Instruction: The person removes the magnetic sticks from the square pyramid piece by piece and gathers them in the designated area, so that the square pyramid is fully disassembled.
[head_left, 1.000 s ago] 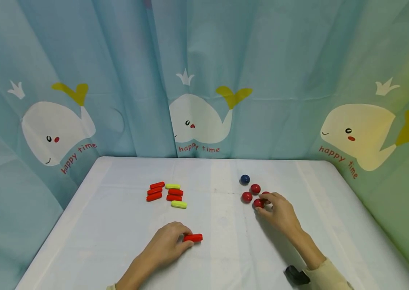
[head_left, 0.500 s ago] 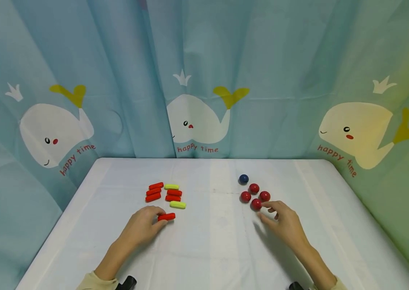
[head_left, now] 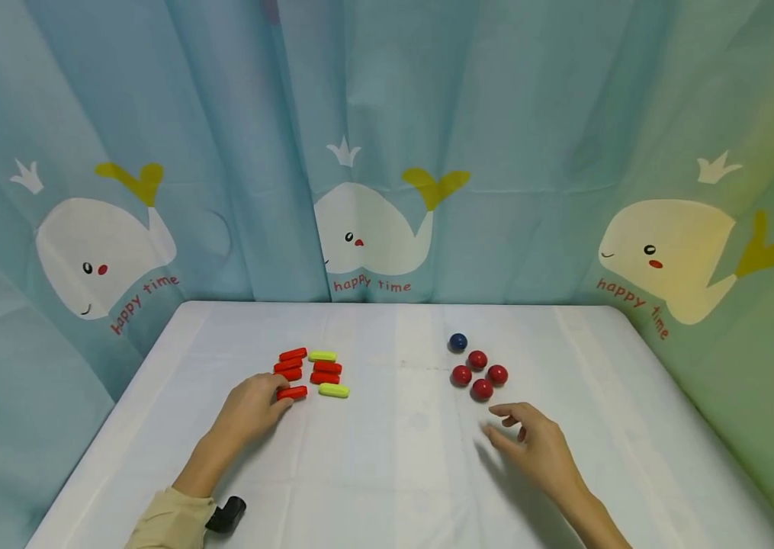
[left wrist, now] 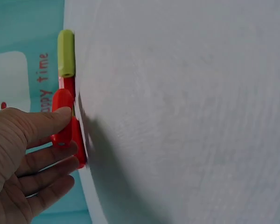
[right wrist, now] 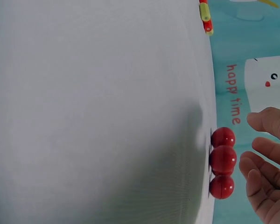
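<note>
My left hand (head_left: pixel 244 412) pinches a small red stick-shaped piece (head_left: pixel 293 393) between thumb and fingers, just in front of the left column of red pieces (head_left: pixel 287 365). In the left wrist view the held piece (left wrist: pixel 61 99) is rounded and faceted, and it overlaps other pieces behind it. Beside that column lie more red pieces (head_left: pixel 326 367), with one yellow-green piece (head_left: pixel 322 356) behind them and another (head_left: pixel 334 390) in front. On the right, my right hand (head_left: pixel 536 446) hovers with relaxed, parted fingers and nothing between them, nearest to several glossy red balls (head_left: pixel 482 390).
One dark blue ball (head_left: pixel 458 342) sits behind the red balls. A white cloth covers the table (head_left: pixel 414 473), whose back edge meets a blue-green curtain (head_left: pixel 531 252) printed with whales. A black device (head_left: pixel 226 515) is by the left sleeve (head_left: pixel 174 518).
My left hand has carried the red piece left and away from me, to the other pieces. My right hand has let go of the red balls and drawn back toward me.
</note>
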### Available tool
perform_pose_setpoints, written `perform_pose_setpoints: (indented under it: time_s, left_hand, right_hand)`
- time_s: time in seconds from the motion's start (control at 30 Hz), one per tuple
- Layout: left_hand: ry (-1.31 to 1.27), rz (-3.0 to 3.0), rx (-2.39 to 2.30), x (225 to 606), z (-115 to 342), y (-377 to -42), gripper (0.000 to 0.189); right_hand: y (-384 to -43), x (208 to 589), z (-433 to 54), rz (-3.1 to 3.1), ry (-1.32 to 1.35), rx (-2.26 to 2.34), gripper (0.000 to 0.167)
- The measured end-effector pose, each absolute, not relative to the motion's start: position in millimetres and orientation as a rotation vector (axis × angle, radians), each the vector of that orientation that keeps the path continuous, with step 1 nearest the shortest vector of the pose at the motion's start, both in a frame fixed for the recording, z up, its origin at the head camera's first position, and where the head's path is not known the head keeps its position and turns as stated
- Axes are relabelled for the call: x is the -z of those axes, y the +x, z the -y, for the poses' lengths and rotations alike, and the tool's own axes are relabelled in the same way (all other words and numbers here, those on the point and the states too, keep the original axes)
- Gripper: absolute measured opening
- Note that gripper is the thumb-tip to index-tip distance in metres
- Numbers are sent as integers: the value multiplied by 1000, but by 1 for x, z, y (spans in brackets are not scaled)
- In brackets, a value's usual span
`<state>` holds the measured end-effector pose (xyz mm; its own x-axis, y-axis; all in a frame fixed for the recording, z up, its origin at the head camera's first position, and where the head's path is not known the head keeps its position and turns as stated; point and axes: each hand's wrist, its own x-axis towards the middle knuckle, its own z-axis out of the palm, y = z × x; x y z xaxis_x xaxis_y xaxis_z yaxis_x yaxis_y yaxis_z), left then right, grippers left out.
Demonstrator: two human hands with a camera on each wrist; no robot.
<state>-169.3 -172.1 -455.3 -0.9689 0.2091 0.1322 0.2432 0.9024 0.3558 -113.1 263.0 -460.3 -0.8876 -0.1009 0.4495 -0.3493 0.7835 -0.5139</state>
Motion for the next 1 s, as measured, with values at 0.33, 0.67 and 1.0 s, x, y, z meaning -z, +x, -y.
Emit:
perform_pose_setpoints:
  time_s: [0.33, 0.67, 1.0]
  left_hand:
    - [-375, 2975, 531, 460, 173, -171, 16]
    - [-317, 2998, 559, 459, 175, -169, 23]
    - [-403, 2751, 646, 445, 149, -133, 30]
  right_hand:
    - [-110, 460, -261, 2572, 332, -869, 28]
    - [-109, 463, -255, 2569, 360, -870, 28]
    - [-109, 455, -250, 2525, 432, -919, 29]
